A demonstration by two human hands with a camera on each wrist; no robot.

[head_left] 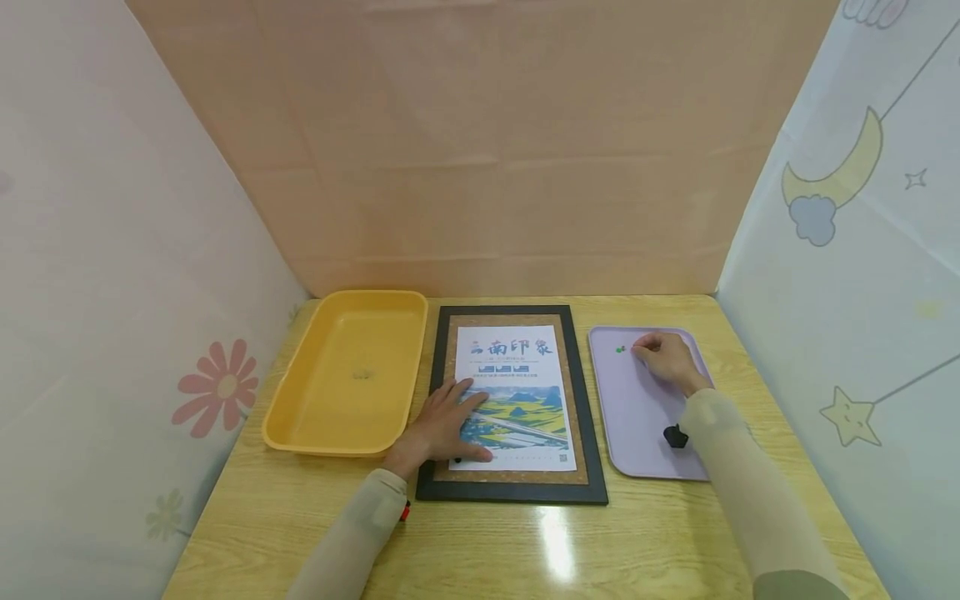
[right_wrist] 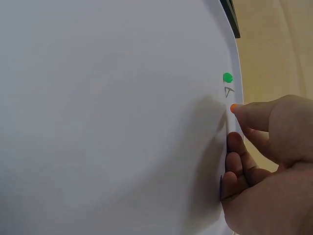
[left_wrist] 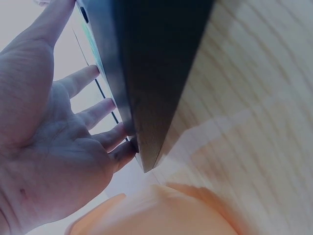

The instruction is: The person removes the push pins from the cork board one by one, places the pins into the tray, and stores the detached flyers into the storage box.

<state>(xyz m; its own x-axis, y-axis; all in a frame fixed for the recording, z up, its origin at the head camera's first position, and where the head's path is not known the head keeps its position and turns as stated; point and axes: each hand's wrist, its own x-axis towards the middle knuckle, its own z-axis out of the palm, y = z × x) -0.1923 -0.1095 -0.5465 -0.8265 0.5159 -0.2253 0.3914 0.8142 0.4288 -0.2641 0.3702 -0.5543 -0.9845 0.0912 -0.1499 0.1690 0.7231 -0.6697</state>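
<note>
Two trays (head_left: 345, 379), one frame (head_left: 592, 433), two pins (right_wrist: 228, 77)

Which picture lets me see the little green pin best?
The right wrist view: the green pin shows sharp and close on the purple tray, just beyond the right hand, whose fingertips pinch something orange. The head view shows it only as a tiny green dot. The left wrist view does not show it.

Black-framed corkboard (head_left: 512, 483) flat on table, poster (head_left: 513, 398) lying on it, green pushpin (head_left: 619, 350) on lilac tray (head_left: 637, 417)

Bright, soft light — wrist views blurred.
</note>
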